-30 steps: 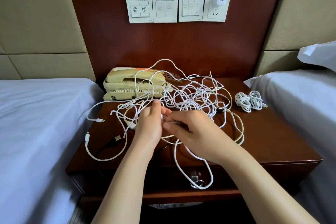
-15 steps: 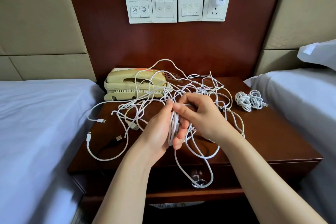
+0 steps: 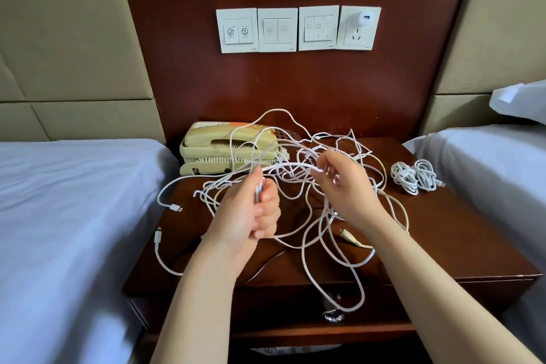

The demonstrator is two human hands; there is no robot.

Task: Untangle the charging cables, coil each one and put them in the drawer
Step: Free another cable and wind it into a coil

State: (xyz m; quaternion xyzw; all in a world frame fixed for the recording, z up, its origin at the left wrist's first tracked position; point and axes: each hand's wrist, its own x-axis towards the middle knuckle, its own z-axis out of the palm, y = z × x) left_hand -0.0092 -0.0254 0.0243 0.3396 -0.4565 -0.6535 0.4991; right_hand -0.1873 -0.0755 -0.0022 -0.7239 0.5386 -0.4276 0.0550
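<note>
Ok, L hand is fisted round a few turns of white cable. R hand pinches one strand at the fingertips, w/ the strand stretched btw the two hands. The tangle of cables sits mid nightstand, spilling to 9 o'clock and over the front edge at 6 o'clock. Two coiled cables lie apart at 2 o'clock. The drawer at 6 o'clock looks closed.

Risks:
- A hard pull on the strand prob tightens knots instead of freeing it.
- Strands drape over the phone at 11 o'clock, so a tug could drag the handset off.
- The hanging loop could snag the drawer handle.

Hard to see:
- No. of cables in the pile: can't tell.
- Which strand goes w/ which plug: unclear.
- L palm hides the coil size.
- The drawer handle is partly covered by the loop, and the drawer inside isn't visible.
</note>
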